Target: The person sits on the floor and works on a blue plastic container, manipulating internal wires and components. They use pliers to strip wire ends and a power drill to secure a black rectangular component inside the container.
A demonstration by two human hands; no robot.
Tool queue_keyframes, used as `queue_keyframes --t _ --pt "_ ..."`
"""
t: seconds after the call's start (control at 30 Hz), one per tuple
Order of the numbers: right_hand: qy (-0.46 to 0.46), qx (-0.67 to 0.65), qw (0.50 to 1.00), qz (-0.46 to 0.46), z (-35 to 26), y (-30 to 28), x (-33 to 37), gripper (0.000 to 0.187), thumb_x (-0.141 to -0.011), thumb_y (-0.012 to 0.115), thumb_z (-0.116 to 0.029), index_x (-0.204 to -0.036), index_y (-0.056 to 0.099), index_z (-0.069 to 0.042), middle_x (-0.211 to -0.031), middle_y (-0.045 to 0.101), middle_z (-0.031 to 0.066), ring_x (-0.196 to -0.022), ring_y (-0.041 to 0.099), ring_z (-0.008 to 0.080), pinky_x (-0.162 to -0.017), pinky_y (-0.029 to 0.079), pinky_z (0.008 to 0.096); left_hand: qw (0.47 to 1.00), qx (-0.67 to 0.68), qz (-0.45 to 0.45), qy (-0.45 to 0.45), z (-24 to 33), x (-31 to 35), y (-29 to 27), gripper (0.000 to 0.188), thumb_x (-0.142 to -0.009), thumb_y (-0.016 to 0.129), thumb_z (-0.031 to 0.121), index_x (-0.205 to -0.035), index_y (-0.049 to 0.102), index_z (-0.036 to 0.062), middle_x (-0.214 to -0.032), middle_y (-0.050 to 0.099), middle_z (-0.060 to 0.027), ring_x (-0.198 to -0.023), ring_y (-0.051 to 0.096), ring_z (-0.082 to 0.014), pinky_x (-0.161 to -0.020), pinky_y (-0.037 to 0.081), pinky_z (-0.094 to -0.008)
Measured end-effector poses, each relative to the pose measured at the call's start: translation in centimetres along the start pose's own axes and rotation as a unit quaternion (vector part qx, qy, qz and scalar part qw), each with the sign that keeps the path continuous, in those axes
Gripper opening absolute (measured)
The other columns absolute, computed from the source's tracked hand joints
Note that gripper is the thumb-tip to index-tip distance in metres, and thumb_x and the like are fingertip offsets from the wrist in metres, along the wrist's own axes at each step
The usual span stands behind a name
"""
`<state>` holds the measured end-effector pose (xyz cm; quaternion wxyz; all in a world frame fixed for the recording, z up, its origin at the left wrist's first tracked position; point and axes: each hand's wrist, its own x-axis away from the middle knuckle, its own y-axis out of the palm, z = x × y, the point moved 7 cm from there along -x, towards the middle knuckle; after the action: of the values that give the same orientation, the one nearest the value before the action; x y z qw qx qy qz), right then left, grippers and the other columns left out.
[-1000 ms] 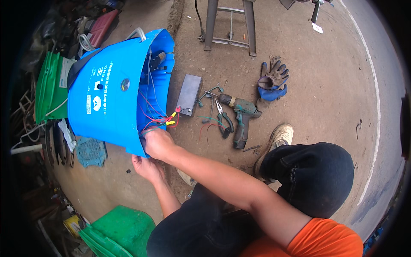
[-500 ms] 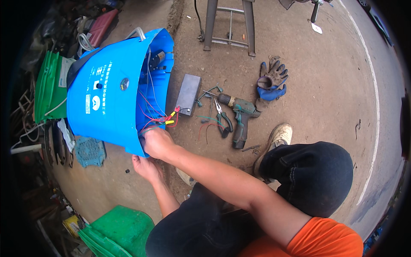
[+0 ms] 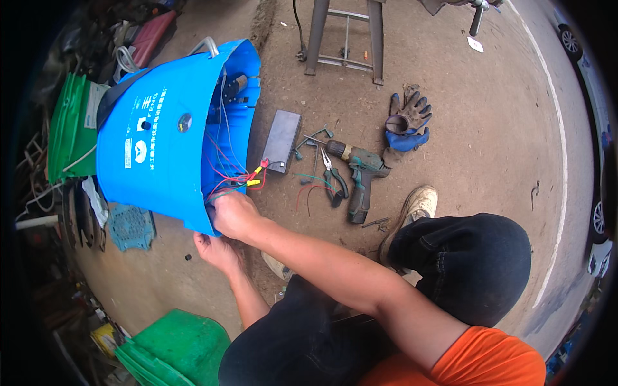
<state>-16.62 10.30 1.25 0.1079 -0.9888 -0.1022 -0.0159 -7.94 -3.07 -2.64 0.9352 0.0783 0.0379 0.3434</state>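
Observation:
A blue plastic tank (image 3: 158, 167) lies on its side with its open end towards the right. My right hand (image 3: 233, 213) reaches into the lower part of that opening, fingers curled and their tips hidden, beside red and green wires (image 3: 241, 180) with yellow connectors. Just below the rim, outside the tank, is my left hand (image 3: 217, 251), its fingers bent in near the tank's lower corner; whatever it grips is hidden. A dark motor-like part (image 3: 237, 85) sits inside the tank. Some wires run to a grey battery block (image 3: 282, 138) on the ground.
Right of the battery lie pliers (image 3: 333, 175), a cordless drill (image 3: 364, 174), loose wires and work gloves (image 3: 409, 122). A metal stand (image 3: 346, 38) is at the top. Green plastic shells lie at left (image 3: 71, 132) and bottom (image 3: 174, 347). A small black piece (image 3: 188, 257) lies near my left hand.
The view has shifted slightly, and cars have come further into sight on the road at the right edge. Both hands stay at the tank's lower rim with almost no movement.

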Motion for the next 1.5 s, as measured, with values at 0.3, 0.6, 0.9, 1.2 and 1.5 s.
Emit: queue_keyframes --t 0.3,0.6,0.9,1.2,1.5 --pt "0.01 0.007 1.0 -0.015 0.3 0.6 0.6 0.021 -0.086 0.062 -0.02 -0.085 0.069 0.0 -0.085 0.066 0.0259 -0.08 0.065 0.0439 -0.071 0.051 0.0514 1.0 -0.008 -0.015 0.005 -0.2 0.2 0.0 0.025 -0.097 0.06 0.005 -0.12 0.051 -0.0006 -0.119 0.06 -0.0103 -0.103 0.06 -0.0179 -0.087 0.052 -0.0334" --pt "-0.064 0.126 0.989 0.041 3.1 -5.4 6.0 0.028 -0.092 0.065 -0.027 -0.078 0.067 -0.003 -0.072 0.062 0.0162 -0.07 0.064 0.0373 -0.063 0.05 0.0461 0.998 -0.057 -0.041 0.002 0.0 -0.3 -1.5 0.021 -0.095 0.06 0.0 -0.116 0.054 -0.0013 -0.111 0.062 -0.009 -0.099 0.06 -0.0133 -0.088 0.049 -0.0275" --pt "0.293 0.419 0.858 -0.057 18.5 -17.4 6.8 0.025 -0.087 0.052 -0.008 -0.107 0.065 0.0 -0.114 0.066 0.0223 -0.101 0.067 0.0361 -0.087 0.055 0.0422 0.982 -0.133 -0.072 -0.111 0.7 4.5 -2.9 0.018 -0.095 0.063 0.005 -0.111 0.058 -0.0014 -0.097 0.062 -0.0067 -0.082 0.062 -0.0125 -0.073 0.055 -0.0267" --pt "0.252 0.408 0.877 0.0 19.5 -17.4 5.7 0.02 -0.087 0.055 -0.003 -0.105 0.054 0.004 -0.105 0.063 0.0247 -0.089 0.07 0.0362 -0.075 0.058 0.0436 0.906 -0.204 -0.255 -0.269 -1.0 9.7 1.4 0.017 -0.094 0.064 0.003 -0.11 0.061 -0.0016 -0.092 0.067 -0.0054 -0.083 0.064 -0.0107 -0.078 0.052 -0.0244" --pt "0.158 0.283 0.941 0.096 8.2 -24.1 7.1 0.019 -0.072 0.066 -0.01 -0.088 0.06 0.0 -0.088 0.061 0.0217 -0.08 0.065 0.0424 -0.072 0.052 0.0498 0.782 -0.27 -0.499 -0.259 -0.3 12.1 7.4 0.021 -0.086 0.071 0.002 -0.106 0.066 -0.0015 -0.111 0.065 -0.0106 -0.101 0.063 -0.0177 -0.089 0.05 -0.0299"
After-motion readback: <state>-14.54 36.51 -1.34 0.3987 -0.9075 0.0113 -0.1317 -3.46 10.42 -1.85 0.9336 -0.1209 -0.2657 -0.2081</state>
